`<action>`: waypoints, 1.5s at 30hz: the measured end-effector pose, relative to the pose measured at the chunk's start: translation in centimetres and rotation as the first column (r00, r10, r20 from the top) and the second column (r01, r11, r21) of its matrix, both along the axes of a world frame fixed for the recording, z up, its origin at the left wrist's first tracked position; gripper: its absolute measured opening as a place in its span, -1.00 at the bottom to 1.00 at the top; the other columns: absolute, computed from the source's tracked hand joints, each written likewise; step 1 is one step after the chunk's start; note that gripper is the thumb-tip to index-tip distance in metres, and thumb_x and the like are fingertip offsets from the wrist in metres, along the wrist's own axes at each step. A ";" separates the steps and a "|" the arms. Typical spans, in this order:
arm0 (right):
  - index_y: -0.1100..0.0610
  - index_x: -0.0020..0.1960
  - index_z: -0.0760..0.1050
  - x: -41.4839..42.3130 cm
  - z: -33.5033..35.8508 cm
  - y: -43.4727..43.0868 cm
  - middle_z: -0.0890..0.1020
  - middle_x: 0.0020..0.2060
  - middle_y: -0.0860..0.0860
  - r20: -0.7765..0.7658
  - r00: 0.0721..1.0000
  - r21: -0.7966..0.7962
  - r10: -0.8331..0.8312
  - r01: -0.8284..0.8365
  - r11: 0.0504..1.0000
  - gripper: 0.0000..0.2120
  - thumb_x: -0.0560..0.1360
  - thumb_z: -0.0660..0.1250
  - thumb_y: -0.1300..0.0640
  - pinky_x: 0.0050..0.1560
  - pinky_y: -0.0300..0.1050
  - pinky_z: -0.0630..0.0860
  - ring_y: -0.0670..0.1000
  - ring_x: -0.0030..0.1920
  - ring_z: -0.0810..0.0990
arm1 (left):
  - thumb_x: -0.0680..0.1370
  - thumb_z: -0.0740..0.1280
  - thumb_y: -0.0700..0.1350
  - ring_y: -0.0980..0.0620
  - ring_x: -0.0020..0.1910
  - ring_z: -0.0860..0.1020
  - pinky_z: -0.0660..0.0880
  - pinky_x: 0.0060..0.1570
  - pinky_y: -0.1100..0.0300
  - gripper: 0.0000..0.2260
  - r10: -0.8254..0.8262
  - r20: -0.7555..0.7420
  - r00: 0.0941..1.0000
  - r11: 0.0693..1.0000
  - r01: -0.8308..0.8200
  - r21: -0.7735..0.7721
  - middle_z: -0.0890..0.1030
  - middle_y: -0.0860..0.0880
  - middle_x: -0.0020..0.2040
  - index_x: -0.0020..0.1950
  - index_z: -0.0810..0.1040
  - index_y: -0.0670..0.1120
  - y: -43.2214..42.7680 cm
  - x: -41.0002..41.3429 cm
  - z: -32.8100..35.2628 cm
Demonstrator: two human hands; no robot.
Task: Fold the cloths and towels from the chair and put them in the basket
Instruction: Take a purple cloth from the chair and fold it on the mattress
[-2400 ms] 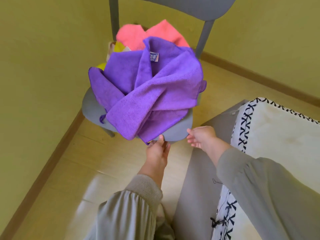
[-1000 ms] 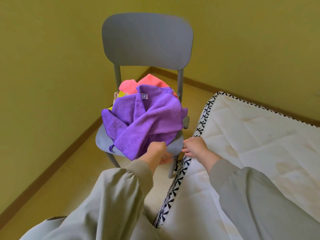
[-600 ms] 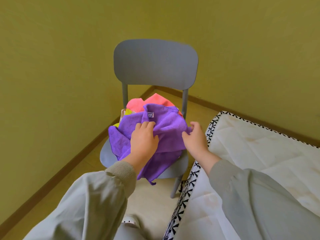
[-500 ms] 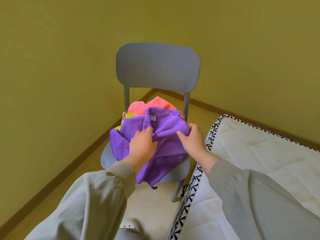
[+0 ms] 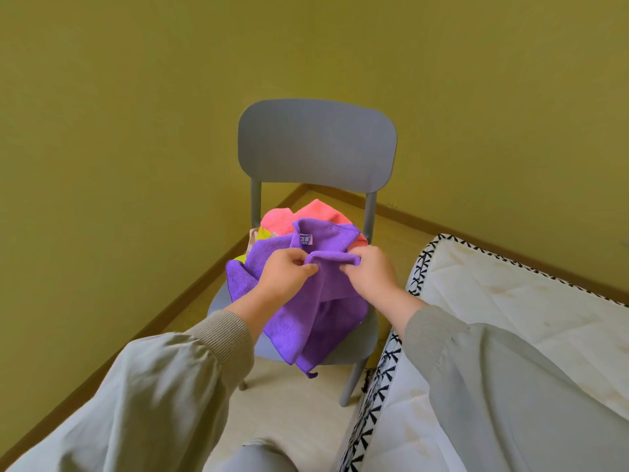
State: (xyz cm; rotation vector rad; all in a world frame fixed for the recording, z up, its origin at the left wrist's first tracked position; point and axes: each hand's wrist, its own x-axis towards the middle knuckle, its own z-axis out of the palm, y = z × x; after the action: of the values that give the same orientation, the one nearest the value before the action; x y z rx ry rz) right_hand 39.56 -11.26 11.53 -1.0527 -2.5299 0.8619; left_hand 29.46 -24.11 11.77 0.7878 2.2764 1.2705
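Above the chair (image 5: 316, 144), left hand (image 5: 285, 274) and right hand (image 5: 371, 274) pinch purple microfibre (image 5: 318, 321).

A white quilted mattress (image 5: 510, 301) with black-patterned edging fills the lower right. Olive-yellow walls (image 5: 136, 97) meet a brown skirting board (image 5: 153, 321).

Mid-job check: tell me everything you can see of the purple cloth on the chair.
The purple cloth looks like soft, fuzzy microfibre and is crumpled, not yet folded. A small label is sewn near its upper edge. It lies on top of the pile on the grey chair, over a pink cloth and a yellow cloth, and its lower end drapes past the front of the seat. The left hand and the right hand each pinch a raised fold near its top.
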 end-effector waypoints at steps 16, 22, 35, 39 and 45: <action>0.16 -0.30 0.34 4.7 16.7 -5.6 0.31 -0.38 0.07 -0.499 0.860 -0.313 -0.109 -0.062 0.948 -0.82 0.44 0.29 0.23 -0.37 -0.14 0.17 0.00 -0.34 0.26 | 0.54 0.33 -0.12 0.05 -0.19 0.51 0.41 -0.20 0.21 -0.93 0.132 -0.273 0.953 0.970 -0.068 0.232 0.56 0.07 -0.25 -0.10 0.59 -0.07 -4.7 5.6 14.2; 0.04 -0.35 0.27 7.0 20.6 -7.4 0.32 -0.34 0.06 -0.517 0.796 -0.480 -0.314 0.033 0.876 -0.77 0.43 0.25 0.16 -0.26 -0.09 0.21 0.02 -0.27 0.29 | 0.51 0.36 -0.07 0.01 -0.22 0.45 0.40 -0.18 0.12 -0.88 0.262 -0.425 0.866 0.930 -0.109 0.352 0.47 0.04 -0.25 -0.14 0.45 -0.06 -7.2 9.0 17.1; 0.14 -0.11 0.49 10.6 24.8 -8.5 0.52 -0.21 0.08 -0.523 0.657 -0.658 -0.543 0.094 0.747 -0.88 0.52 0.20 0.15 -0.31 -0.09 0.50 0.08 -0.24 0.50 | 0.40 0.42 0.10 0.06 -0.14 0.58 0.55 -0.05 0.07 -0.81 -0.158 -0.452 0.878 0.984 0.178 0.002 0.64 0.09 -0.19 -0.11 0.60 0.02 -8.3 14.8 19.3; 0.16 -0.06 0.49 11.6 25.0 -8.5 0.55 -0.16 0.12 -0.513 0.639 -0.719 -0.573 0.044 0.693 -0.86 0.51 0.16 0.18 -0.20 0.03 0.59 0.11 -0.21 0.53 | 0.41 0.41 0.17 0.01 -0.15 0.57 0.50 -0.15 0.14 -0.72 -0.159 -0.476 0.865 0.986 0.161 -0.038 0.61 0.07 -0.16 -0.10 0.52 -0.01 -7.6 16.9 19.5; 0.08 -0.33 0.33 12.3 24.9 -7.8 0.42 -0.32 0.04 -0.531 0.697 -0.552 -0.482 0.147 0.821 -0.80 0.46 0.24 0.17 -0.29 -0.12 0.41 0.03 -0.31 0.36 | 0.51 0.22 -0.20 -0.14 -0.30 0.34 0.22 -0.34 0.13 -0.67 0.000 -0.489 0.873 0.996 0.043 0.077 0.34 0.00 -0.46 -0.44 0.24 -0.07 -7.1 16.6 19.7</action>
State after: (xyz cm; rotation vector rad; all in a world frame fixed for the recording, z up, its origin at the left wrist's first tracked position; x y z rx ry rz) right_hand 51.84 -19.01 36.43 -1.0340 -1.5102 1.4695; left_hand 46.11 -31.21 31.48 1.2874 2.5977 1.2739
